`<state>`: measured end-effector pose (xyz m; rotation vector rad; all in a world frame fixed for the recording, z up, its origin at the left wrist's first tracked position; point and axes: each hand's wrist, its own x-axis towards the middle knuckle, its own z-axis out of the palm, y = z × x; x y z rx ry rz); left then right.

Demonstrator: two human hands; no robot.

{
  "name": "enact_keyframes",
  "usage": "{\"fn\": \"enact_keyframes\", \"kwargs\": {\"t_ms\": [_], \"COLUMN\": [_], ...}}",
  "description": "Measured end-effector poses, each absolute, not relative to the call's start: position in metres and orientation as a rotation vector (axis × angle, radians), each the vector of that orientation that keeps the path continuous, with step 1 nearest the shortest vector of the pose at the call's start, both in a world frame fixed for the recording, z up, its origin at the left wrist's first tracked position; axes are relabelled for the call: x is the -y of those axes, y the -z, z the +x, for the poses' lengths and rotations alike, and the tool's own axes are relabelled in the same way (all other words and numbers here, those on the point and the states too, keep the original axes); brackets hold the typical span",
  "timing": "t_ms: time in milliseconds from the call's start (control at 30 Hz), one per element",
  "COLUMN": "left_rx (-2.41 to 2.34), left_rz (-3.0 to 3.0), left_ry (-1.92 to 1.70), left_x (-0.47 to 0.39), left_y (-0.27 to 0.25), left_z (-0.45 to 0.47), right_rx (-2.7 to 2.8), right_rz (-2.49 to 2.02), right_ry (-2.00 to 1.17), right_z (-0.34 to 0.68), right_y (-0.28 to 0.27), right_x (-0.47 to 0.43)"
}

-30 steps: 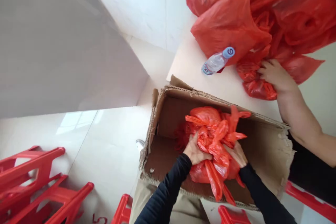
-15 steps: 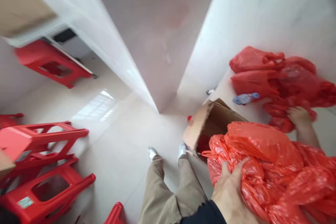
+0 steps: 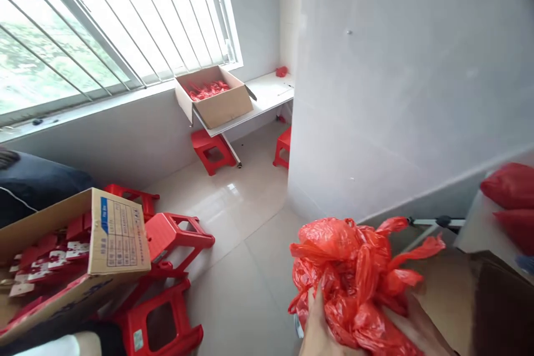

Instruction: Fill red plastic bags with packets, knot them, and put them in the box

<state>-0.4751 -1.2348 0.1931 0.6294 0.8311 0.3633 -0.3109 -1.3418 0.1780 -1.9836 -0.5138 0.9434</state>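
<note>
Both of my hands hold a crumpled bundle of bright red plastic bags (image 3: 354,267) in front of me, low in the view. My left hand (image 3: 323,328) grips its near left side, the thumb pressed into the plastic. Around the right side is my right hand (image 3: 419,320), its fingers partly covered by the bags. Knotted ends of plastic stick out toward the right. Whatever the bags contain cannot be made out.
An open carton (image 3: 120,239) with small red-and-white items stands at left, near red stools (image 3: 179,239) and a seated person's leg. Another carton (image 3: 225,105) with red contents sits on a white table (image 3: 271,92) under the barred window. More red bags (image 3: 511,186) lie at right.
My view has swung left and up toward the window. My right hand has left the bags on the right-hand surface and now holds the bundle together with my left hand.
</note>
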Motion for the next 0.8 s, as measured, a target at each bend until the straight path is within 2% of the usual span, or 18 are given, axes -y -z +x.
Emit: {"fn": "enact_keyframes", "kwargs": {"t_ms": [200, 433, 533, 800], "left_rx": [-0.933, -0.963, -0.867, -0.662], "left_rz": [0.613, 0.648, 0.695, 0.792], "left_ry": [-0.417, -0.429, -0.401, -0.319], "left_x": [1.063, 0.842, 0.752, 0.508], "left_y": [-0.182, -0.185, -0.192, -0.187], "left_z": [-0.505, -0.492, -0.478, -0.419], "right_rx": [0.547, 0.632, 0.740, 0.576], "right_rz": [-1.883, -1.717, -1.719, -1.790], "right_ry": [-1.080, -1.120, -1.049, -0.821], "right_z": [-0.342, -0.324, -0.305, -0.262], "right_y": [-0.174, -0.154, -0.151, -0.169], "right_x": [1.146, 0.927, 0.843, 0.624]}}
